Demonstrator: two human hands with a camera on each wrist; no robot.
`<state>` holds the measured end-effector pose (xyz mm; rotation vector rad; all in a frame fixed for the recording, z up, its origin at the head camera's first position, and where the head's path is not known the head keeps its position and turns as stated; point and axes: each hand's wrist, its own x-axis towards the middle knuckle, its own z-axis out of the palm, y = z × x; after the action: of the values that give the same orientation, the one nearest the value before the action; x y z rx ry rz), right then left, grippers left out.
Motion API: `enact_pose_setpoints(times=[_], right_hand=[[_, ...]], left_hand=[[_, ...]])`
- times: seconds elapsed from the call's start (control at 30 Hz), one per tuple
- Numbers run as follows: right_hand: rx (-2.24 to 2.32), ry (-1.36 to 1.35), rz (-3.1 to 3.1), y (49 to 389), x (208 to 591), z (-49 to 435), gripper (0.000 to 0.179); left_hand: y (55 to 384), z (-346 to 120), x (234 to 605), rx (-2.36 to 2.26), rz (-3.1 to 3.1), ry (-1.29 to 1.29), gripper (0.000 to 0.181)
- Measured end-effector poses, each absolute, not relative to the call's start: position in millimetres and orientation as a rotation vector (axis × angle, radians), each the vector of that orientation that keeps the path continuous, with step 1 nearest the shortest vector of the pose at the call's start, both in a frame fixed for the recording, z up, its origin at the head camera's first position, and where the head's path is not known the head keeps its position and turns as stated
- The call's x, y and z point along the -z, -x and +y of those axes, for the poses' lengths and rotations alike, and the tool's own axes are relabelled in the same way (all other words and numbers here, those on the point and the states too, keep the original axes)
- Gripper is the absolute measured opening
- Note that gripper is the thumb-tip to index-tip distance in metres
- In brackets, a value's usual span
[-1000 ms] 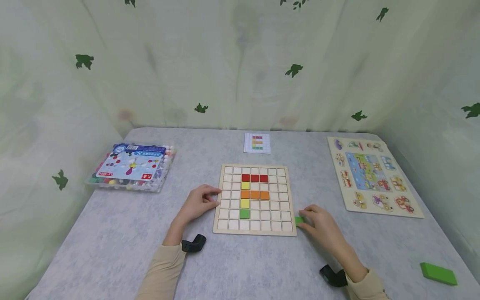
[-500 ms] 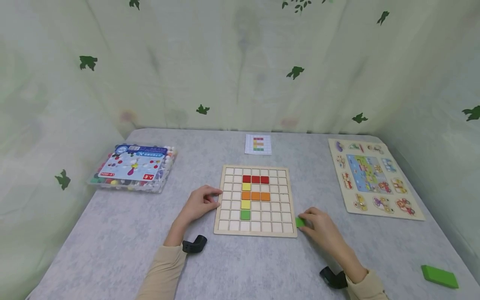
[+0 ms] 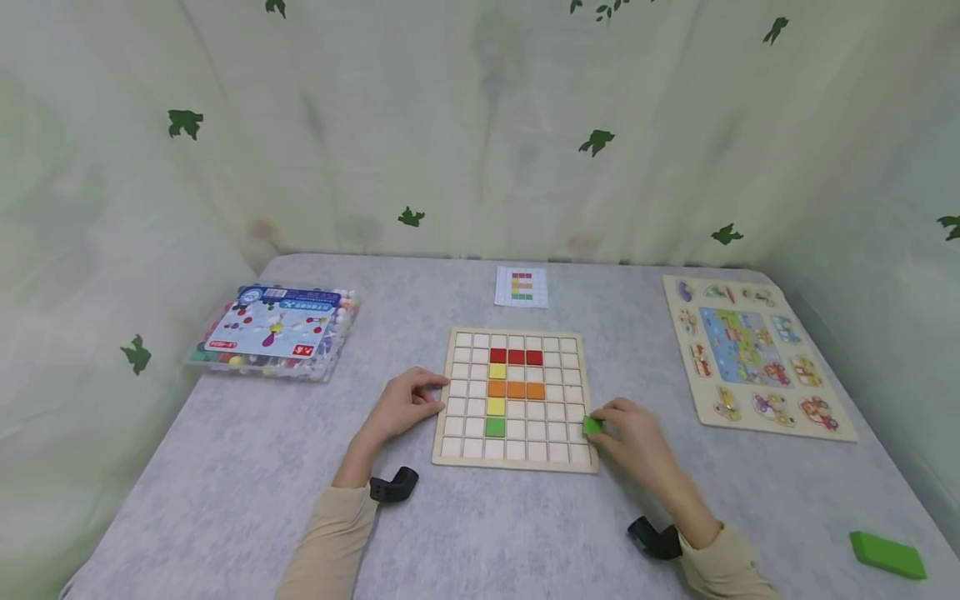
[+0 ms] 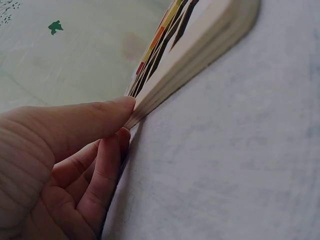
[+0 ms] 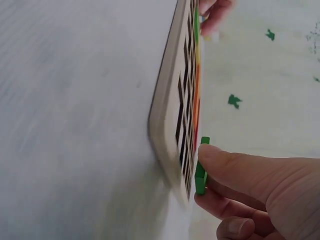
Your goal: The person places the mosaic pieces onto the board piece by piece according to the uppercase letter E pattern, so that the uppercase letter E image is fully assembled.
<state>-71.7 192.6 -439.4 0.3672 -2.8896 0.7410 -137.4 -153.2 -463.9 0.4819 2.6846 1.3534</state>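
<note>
A wooden grid board lies on the table, with red, yellow, orange and green squares in some of its cells. At its left edge is my left hand, gripping the frame; the left wrist view shows the thumb against the edge and curled fingers below. My right hand pinches a small green square tile between thumb and fingers. In the head view that tile overlaps the board's right rim. The right wrist view has the tile standing off the board's face, seen edge-on.
A small pattern card lies behind the board. A clear box of colored beads and parts stands at the left, a wooden picture puzzle at the right. Near the front right corner is a green block.
My right hand has brought the green tile up and slightly inward, from the table beside the board to over its right rim. The left hand stays at the left edge.
</note>
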Motion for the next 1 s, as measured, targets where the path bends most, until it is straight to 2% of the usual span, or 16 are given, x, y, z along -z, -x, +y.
enact_pose_setpoints(times=[0.5,1.0], right_hand=[[-0.758,-0.569,-2.883,83,439,134,0.022],[-0.737,-0.664,-2.904,88,442,111,0.020]], left_hand=[[138,-151,464,-1.366,2.673,-0.449,0.034],[139,-151,462,-1.357,2.673,-0.466,0.034]])
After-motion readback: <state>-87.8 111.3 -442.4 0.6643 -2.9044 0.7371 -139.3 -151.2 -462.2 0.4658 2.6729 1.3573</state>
